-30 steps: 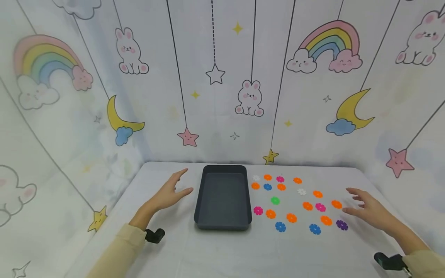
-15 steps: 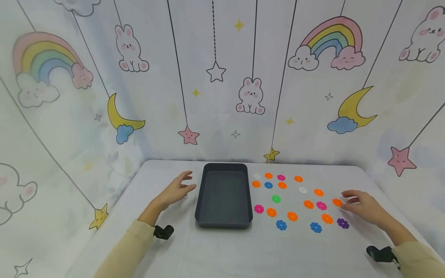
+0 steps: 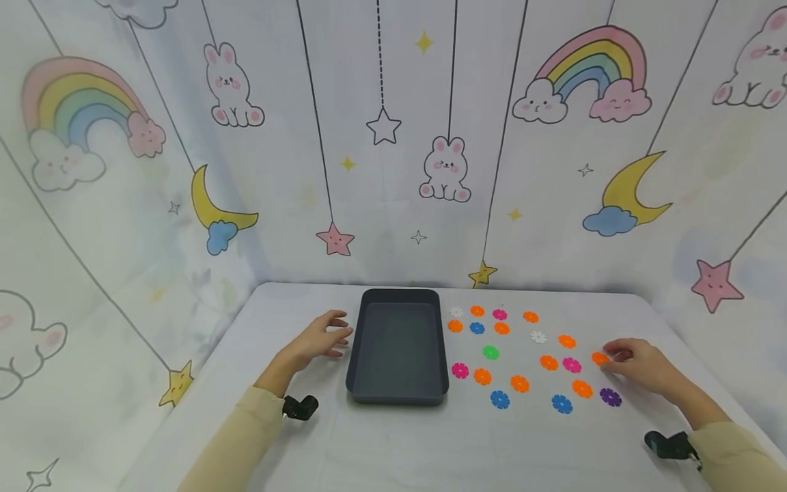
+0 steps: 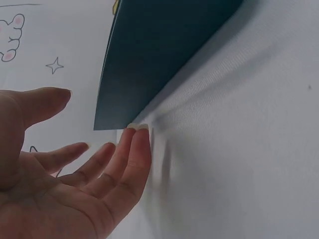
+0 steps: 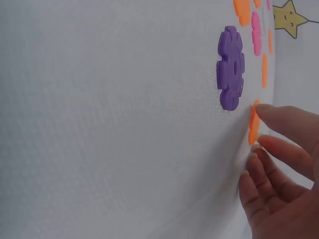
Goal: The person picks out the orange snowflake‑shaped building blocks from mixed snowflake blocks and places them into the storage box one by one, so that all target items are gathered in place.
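My right hand [image 3: 639,363] is down at the right end of the scattered discs. Thumb and forefinger pinch an orange interlocking disc [image 5: 254,122] by its edge, and the other fingers curl close over the cloth. A purple notched disc [image 3: 611,397] lies just in front of that hand. On the other side, my left hand [image 3: 320,337] is beside the dark grey rectangular tray [image 3: 354,355], fingers loosely bent and holding nothing. In the left wrist view its fingertips [image 4: 141,130] are right at the lower corner of the tray's outer wall.
Several flat notched discs in orange, blue, pink, white and green, such as a green disc [image 3: 490,352], lie spread right of the tray. White cloth covers the table [image 3: 393,451]. A printed curtain [image 3: 381,205] stands behind and at both sides.
My right hand has moved left and down to the orange disc, its fingers closing around the edge. My left hand has come right, closer to the tray. The discs stay where they were.
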Demonstrator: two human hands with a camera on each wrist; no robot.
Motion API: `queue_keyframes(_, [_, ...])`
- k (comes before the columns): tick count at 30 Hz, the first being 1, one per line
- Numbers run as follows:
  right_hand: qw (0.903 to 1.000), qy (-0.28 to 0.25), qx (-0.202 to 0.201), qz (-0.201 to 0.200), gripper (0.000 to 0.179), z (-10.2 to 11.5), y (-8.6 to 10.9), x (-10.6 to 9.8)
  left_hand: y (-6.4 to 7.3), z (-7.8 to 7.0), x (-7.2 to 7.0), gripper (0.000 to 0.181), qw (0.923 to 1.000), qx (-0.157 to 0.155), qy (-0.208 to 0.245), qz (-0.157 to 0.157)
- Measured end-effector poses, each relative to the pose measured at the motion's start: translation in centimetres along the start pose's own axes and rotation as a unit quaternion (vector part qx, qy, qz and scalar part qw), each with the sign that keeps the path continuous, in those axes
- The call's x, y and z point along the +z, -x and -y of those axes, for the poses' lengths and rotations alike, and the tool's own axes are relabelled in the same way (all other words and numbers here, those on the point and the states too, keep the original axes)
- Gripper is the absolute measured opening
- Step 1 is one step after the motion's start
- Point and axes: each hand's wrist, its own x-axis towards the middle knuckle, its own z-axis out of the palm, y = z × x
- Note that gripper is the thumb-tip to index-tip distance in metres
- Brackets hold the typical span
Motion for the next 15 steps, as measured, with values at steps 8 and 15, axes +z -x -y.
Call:
queue_keyframes(8, [0.9998,-0.002,0.010,0.017,0.045,0.04,-0.38,-0.30,-0.40,-0.10,0.42,0.053,0.9985,-0.030,0.045,0.007])
queue_keyframes(15, [1.0000,0.003,-0.001,0.000,0.040,0.12,-0.33,0.10,-0.55,-0.05,0.80,0.051,0.9975,-0.038,0.056,0.017])
